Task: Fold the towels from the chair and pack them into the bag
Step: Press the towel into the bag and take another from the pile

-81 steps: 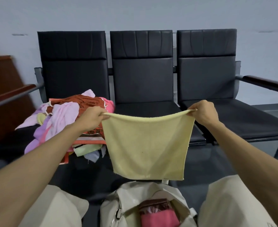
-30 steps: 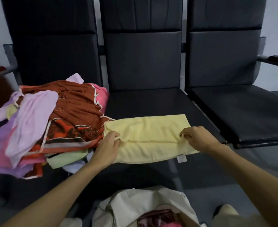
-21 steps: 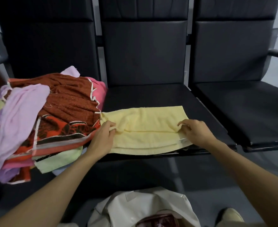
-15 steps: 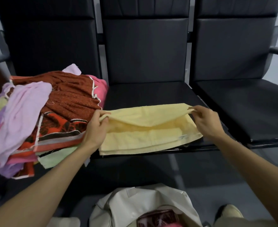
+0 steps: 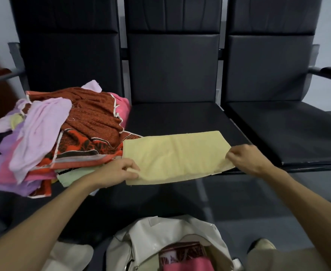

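A pale yellow towel [image 5: 176,156] lies folded into a flat band on the front of the middle black seat [image 5: 180,118]. My left hand [image 5: 117,172] pinches its near left corner. My right hand [image 5: 246,160] pinches its near right corner. To the left, a heap of unfolded towels [image 5: 63,133] in red-brown, lilac, pink and pale green covers the left seat. Low in the view a cream bag [image 5: 160,237] stands open on the floor, with a pink folded towel [image 5: 188,265] and a dark red patterned one inside.
Three black padded seats stand in a row; the right seat [image 5: 289,132] carries nothing. An armrest [image 5: 328,73] juts out at far right. My knees in light trousers [image 5: 285,259] flank the bag on the dark floor.
The towel went from hanging spread between my hands to lying on the middle seat. In the last half second its far edge was brought over toward me, leaving a narrower folded band.
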